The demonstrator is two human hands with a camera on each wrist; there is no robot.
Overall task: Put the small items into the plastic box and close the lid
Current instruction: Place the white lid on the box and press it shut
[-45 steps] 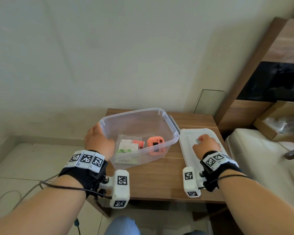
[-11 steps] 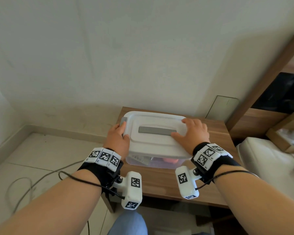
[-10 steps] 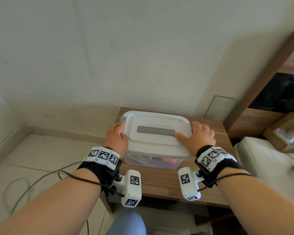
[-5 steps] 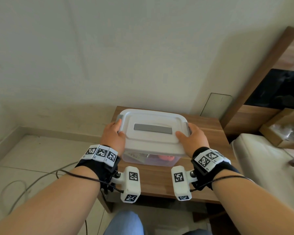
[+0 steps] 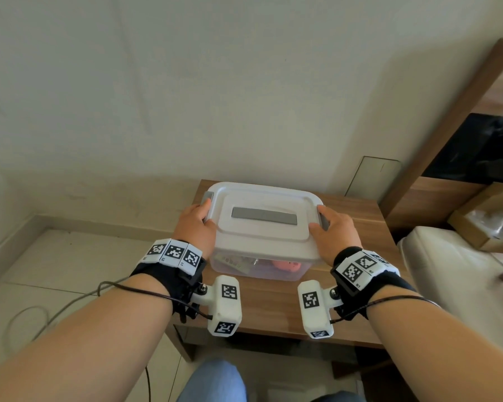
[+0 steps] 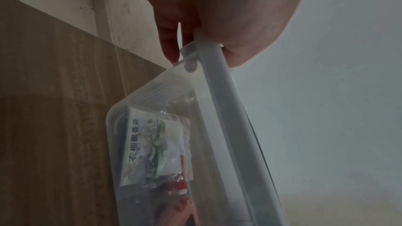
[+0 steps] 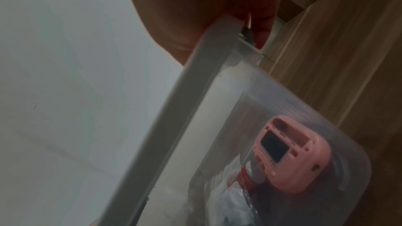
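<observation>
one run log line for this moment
stage: closing lid | lid: on plastic box | left hand: at left latch | right hand: at right latch | items: inside

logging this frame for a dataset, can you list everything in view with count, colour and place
plastic box: 1, clear, on the table
lid: 1, white with a grey strip, on the box
latches: 2, grey, at the lid's left and right ends
sachet: 1, white and green, inside the box, left
pink gadget: 1, pink, inside the box, right
table: 1, brown wood, against the wall
cardboard box: 1, brown, far right
left hand: 1, at the left latch
right hand: 1, at the right latch
</observation>
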